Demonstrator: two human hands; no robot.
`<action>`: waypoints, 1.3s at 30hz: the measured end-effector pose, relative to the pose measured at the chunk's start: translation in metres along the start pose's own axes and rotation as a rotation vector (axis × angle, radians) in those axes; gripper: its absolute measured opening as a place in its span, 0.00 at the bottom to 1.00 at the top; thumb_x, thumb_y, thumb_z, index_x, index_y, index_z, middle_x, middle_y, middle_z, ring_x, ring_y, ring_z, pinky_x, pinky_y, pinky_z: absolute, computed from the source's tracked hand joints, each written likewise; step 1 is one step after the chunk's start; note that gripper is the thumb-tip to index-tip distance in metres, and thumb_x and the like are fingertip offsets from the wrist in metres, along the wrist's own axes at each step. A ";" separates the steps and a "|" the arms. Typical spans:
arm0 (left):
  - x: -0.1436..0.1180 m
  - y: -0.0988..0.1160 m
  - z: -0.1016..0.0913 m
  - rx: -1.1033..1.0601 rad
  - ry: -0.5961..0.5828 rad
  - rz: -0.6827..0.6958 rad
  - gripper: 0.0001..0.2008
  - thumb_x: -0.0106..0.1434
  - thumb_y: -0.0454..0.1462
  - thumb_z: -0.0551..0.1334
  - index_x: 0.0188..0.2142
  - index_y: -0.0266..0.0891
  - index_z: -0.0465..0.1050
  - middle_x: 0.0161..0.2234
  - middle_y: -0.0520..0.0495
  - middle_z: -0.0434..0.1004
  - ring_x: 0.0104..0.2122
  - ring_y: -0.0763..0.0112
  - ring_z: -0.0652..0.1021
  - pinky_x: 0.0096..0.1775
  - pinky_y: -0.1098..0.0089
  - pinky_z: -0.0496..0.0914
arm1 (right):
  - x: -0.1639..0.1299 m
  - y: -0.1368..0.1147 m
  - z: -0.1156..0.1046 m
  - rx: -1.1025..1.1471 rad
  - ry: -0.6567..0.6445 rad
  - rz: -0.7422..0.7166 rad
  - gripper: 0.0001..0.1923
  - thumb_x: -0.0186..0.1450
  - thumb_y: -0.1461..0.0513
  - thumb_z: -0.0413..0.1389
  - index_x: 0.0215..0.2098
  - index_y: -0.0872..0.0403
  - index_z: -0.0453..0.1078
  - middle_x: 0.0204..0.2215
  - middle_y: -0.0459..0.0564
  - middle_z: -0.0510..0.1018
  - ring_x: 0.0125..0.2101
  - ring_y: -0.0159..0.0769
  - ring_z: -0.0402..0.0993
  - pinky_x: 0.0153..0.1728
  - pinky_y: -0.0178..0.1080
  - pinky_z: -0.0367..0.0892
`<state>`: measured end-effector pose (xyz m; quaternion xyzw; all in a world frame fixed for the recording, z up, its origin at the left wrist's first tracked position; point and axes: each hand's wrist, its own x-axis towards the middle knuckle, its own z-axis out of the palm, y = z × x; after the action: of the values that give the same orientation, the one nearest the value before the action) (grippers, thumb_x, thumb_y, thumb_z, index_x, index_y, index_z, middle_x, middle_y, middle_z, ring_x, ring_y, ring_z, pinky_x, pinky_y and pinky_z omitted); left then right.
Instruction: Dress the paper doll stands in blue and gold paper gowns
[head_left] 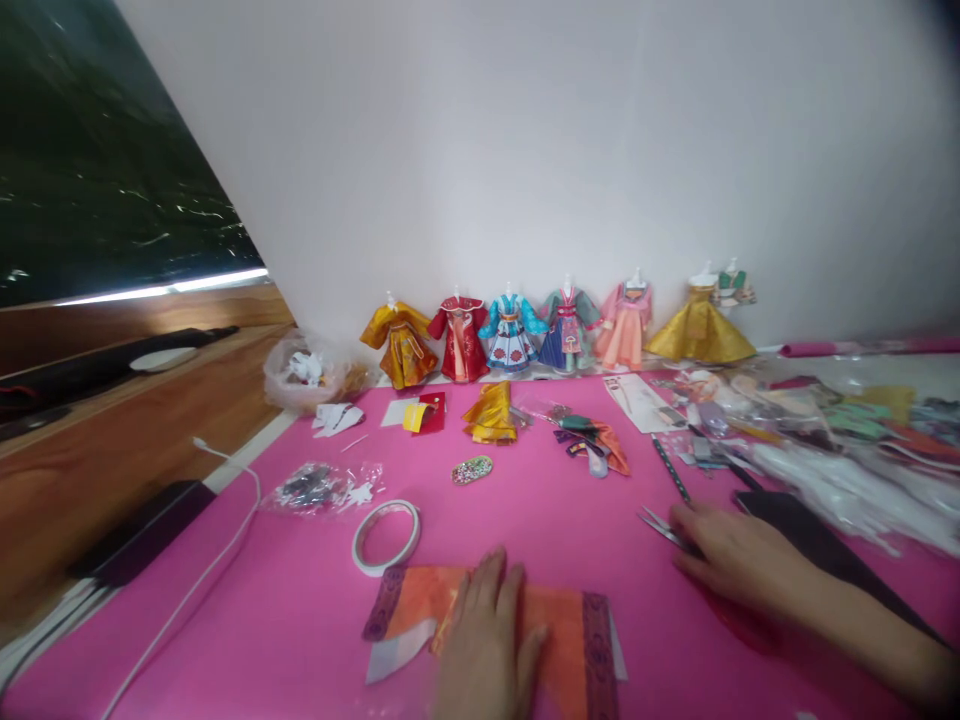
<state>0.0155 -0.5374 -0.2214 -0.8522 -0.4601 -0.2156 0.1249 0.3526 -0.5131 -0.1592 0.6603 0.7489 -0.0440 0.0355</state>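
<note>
My left hand (484, 640) lies flat with fingers stretched on a piece of orange fabric (566, 640) with dark purple patterned side bands. Part of the fabric is hidden under the hand. A whitish strip (401, 650) curls at its left edge, and a pale edge shows on the right. My right hand (724, 555) is closed over a pair of scissors (661, 527), the blades pointing left and the red handles blurred beneath the wrist. Just behind the fabric lies a white roll of tape (386, 537).
Doll outfits on small stands, one a red robe (459, 335), line the wall. Gold fabric (491, 412) and a glittery oval piece (472, 470) lie mid-table. Bagged materials (810, 410) crowd the right, near a black flat object (825, 550). A white cable (217, 570) runs along the left.
</note>
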 end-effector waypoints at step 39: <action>0.059 -0.025 -0.044 -0.221 -0.370 -0.267 0.17 0.62 0.27 0.56 0.47 0.39 0.76 0.46 0.41 0.78 0.47 0.59 0.76 0.51 0.59 0.69 | 0.002 -0.043 0.025 0.322 0.166 -0.181 0.08 0.63 0.61 0.57 0.40 0.51 0.75 0.38 0.53 0.79 0.39 0.47 0.76 0.42 0.47 0.68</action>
<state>0.0120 -0.4987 -0.1541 -0.8174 -0.5572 -0.1194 -0.0848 0.3100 -0.5191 -0.1833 0.5886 0.7890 -0.1116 -0.1363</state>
